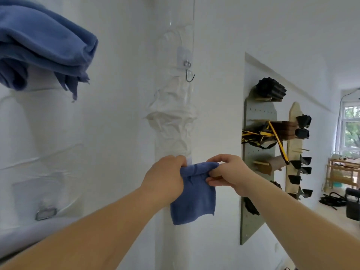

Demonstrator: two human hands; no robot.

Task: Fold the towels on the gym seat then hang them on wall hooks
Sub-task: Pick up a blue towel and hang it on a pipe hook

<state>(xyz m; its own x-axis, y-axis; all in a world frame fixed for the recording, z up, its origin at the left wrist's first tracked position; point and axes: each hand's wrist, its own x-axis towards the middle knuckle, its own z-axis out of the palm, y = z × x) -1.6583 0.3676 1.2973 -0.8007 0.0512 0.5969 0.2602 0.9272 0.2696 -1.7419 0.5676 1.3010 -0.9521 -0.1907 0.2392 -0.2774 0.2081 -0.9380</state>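
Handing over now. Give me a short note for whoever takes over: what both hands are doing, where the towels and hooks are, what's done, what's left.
Left hand, right hand: both pinch the top edge of the small towel, against the wall.
Small towel: folded, hanging below the hands; any hook behind it is hidden.
Hook higher up: bare.
Big towel: bunched, high at upper left, support hidden.
Left: seat the small towel, release, check for more towels.

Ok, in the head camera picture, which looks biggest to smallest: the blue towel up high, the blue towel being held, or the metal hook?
1. high blue towel, though it may just be nearer the camera
2. held blue towel
3. metal hook
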